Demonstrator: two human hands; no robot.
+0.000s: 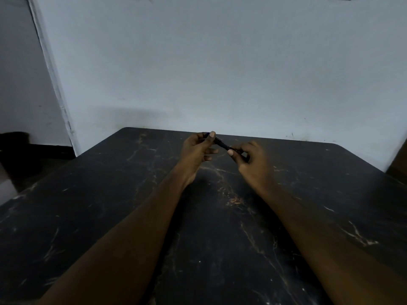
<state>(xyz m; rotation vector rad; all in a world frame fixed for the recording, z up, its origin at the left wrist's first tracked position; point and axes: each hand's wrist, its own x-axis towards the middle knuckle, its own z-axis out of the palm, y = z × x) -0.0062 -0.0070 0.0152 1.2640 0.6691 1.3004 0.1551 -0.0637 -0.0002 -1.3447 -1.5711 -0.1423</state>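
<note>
A thin dark pen-like stick (222, 143) is held in the air above the far part of the black marble-look table (110, 216). My left hand (198, 151) pinches its upper left end between thumb and fingers. My right hand (251, 160) pinches its lower right end, fingers curled round it. The stick slopes down from left to right between the two hands. Its ends are hidden inside the fingers, so I cannot tell what kind of object it is.
The table's far edge meets a pale wall (220, 62). A white door frame (55, 84) runs down at the left, with dark floor (19, 155) beyond it. A brown object (399, 164) shows at the right edge.
</note>
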